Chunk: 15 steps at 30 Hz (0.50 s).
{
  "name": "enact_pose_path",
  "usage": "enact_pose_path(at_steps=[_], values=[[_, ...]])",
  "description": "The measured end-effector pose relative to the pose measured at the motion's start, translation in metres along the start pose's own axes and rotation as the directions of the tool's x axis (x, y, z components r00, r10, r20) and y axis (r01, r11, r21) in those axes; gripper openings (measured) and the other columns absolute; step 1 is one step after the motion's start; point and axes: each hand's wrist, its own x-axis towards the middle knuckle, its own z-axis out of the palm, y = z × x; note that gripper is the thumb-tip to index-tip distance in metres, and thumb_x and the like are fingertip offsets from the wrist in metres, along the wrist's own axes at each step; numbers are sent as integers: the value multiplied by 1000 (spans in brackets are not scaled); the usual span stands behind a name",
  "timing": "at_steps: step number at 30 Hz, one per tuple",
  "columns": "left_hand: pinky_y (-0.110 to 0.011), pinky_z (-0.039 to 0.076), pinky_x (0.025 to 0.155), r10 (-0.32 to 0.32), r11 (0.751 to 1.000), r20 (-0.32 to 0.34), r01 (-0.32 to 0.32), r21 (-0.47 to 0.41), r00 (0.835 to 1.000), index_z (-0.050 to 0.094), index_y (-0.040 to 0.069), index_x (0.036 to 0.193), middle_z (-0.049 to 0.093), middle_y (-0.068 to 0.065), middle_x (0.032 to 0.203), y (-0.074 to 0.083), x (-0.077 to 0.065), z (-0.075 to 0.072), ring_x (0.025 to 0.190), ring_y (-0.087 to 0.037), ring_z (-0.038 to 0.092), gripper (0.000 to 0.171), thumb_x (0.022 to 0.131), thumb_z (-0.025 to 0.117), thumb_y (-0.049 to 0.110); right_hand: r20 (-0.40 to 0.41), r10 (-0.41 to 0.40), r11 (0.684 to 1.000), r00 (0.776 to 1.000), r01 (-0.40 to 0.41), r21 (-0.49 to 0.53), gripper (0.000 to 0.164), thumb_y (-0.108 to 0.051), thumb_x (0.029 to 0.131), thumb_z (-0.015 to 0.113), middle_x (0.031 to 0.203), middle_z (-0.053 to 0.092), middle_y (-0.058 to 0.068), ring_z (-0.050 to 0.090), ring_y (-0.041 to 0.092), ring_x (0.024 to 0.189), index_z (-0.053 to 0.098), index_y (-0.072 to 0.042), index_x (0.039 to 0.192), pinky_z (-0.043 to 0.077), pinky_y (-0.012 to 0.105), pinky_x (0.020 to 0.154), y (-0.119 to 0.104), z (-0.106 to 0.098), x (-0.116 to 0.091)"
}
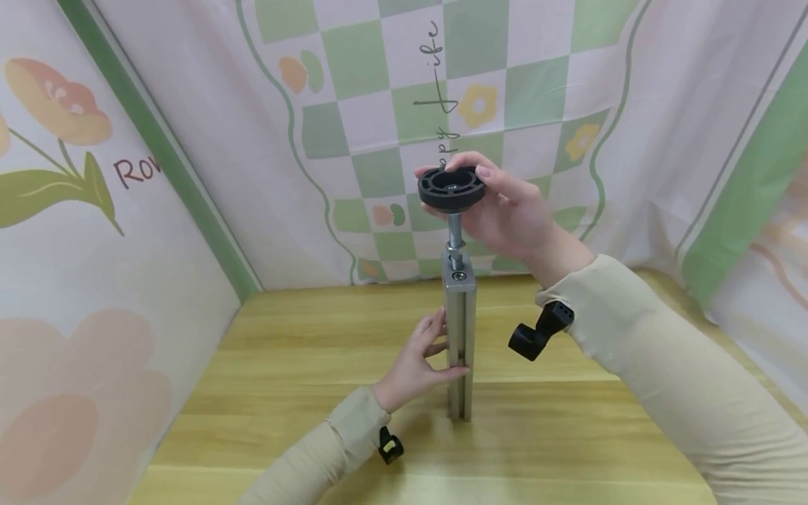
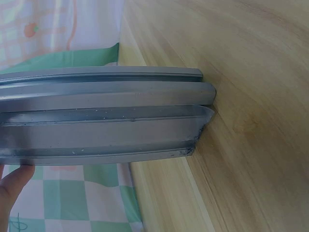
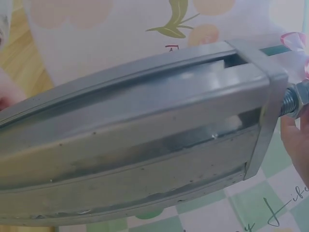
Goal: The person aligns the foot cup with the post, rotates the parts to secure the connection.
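My left hand (image 1: 413, 365) grips metal profile (image 1: 459, 330), upright, seemingly on tabletop (image 1: 315, 344); my right hand (image 1: 510, 214) holds black foot (image 1: 452, 201) by rim, above profile. Likely foot-adjusting step; next turn calls for steady left grip.

Small curtained booth, wider room unclear. Printed fabric (image 1: 353, 66) hangs on three sides around a wood-grain tabletop (image 1: 284, 365).

A: Seeing metal on the grooved profile (image 1: 463, 330)?
B: Yes. Looks satin grey, smooth along the faces (rougher at the lower cut end).
A: And on the bolt (image 1: 454, 230)?
B: Shinier metal. Goes to matt black plastic at the slotted disc (image 1: 451, 201).
A: Elsewhere?
B: Shows wood grain, slight gloss, on the tabletop (image 1: 284, 365); looks like creased cloth on the backdrop (image 1: 416, 56).
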Motion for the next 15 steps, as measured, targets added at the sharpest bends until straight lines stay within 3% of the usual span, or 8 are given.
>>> enact_pose_path(at_steps=[7,12,15], values=[[-30,50,96,-13,1000,5,13,9,1000,-3,45,148,35,-23,134,1,-2,0,116,-35,49,117,76,75,-5,9,-113,986,994,113,-123,15,-21,92,61,125,54,12,49,25,120,63,-11,103,40,28,102,1,2,-3],[-31,50,97,-16,1000,0,16,3,1000,-3,48,147,35,-23,135,1,-1,1,115,-36,49,118,75,75,-5,-110,-154,967,982,127,-222,17,-16,86,70,119,56,12,52,25,115,61,-11,100,46,26,98,-4,13,-4],[-31,50,97,-14,1000,-3,14,-1,1000,-3,49,146,34,-24,135,1,0,1,115,-36,49,119,75,75,-6,-207,-157,949,966,89,-303,18,-5,86,66,117,53,11,51,25,112,58,-11,101,48,25,96,-7,20,-5]])
